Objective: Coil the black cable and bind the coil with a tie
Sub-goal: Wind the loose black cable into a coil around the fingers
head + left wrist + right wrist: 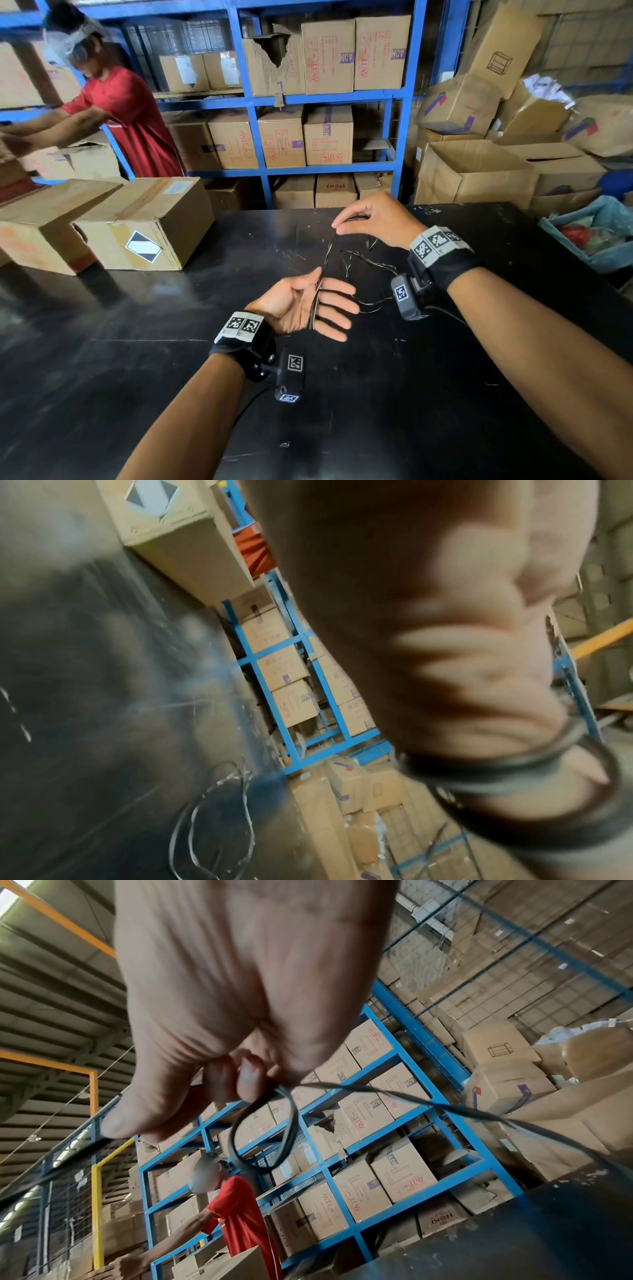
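At far left, a person in a red shirt (130, 113) bends over cardboard boxes (144, 222) that sit on the black table (102, 342). Toward the middle, the left hand (305, 306) is held palm up above the table, fingers (337, 303) spread fairly wide and nearly straight. Several turns of the black cable (317, 298) are looped around these fingers; the left wrist view, though blurred, shows the dark loops wrapped across them. The cable is thin, glossy and black, catching pale glints. From the loops it rises to the right hand (373, 219), held higher and farther back, whose thumb and fingers pinch a small loop of it. The slack lies in loose curves on the table between and beneath the hands. Blue shelving (260, 102) full of boxes stands behind.
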